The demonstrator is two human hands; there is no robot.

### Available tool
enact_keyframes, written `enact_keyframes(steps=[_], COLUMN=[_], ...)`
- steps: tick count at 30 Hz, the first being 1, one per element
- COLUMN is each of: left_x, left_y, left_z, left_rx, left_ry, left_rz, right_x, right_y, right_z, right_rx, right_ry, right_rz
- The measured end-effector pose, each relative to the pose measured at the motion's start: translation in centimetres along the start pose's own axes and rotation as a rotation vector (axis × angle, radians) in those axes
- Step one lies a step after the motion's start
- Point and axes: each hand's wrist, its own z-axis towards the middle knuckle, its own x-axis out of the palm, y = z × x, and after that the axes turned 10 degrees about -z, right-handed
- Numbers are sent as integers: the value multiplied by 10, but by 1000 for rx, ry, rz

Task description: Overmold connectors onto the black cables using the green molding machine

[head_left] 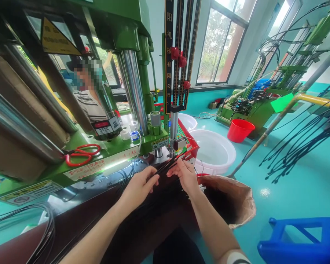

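Observation:
In the head view a bundle of thin black cables [170, 165] with stripped, light-coloured tips runs between my two hands. My left hand [143, 183] is closed round the bundle, thumb over the fingers. At the tip end, my right hand [184, 175] pinches the cables with its fingers. Behind both hands stands a green press machine [145, 88] with steel columns. Just past the right hand is the machine's scale post [175, 126]. More cables with pale ends [202, 188] lie beneath my right wrist, partly hidden.
Red-handled scissors [82, 154] lie on the machine ledge. A paper-lined container [243, 200] stands right of my forearm, with white tubs [214, 146] behind it. Coiled cables [45, 227] lie at lower left; others [305, 143] hang from a yellow bar. A blue stool [299, 240] sits lower right.

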Motion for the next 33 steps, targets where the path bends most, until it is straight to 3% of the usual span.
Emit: enact_keyframes(steps=[5, 8, 12, 18, 23, 28, 30, 33], left_x=[5, 5, 5, 23, 38, 55, 64, 76], left_y=[6, 5, 0, -7, -3, 7, 11, 19], left_z=[2, 0, 1, 10, 11, -19, -32, -45], left_rx=[-77, -47, 30, 35, -156, -325, -405, -387], left_ry=[59, 14, -56, 27, 207, 348, 412, 280], left_rz=[-158, -89, 2, -42, -369, -655, -828, -1119], right_x=[-5, -13, -20, -24, -34, -32, -25, -15], right_y=[-6, -4, 3, 7, 9, 13, 12, 4], right_z=[6, 10, 10, 2, 0, -7, -15, -29], right_rx=[-7, 4, 53, 52, 68, 81, 108, 271], right_ry=[-92, -120, -89, 8, 164, 249, 392, 682], right_rz=[185, 259, 219, 162, 100, -56, -95, -139])
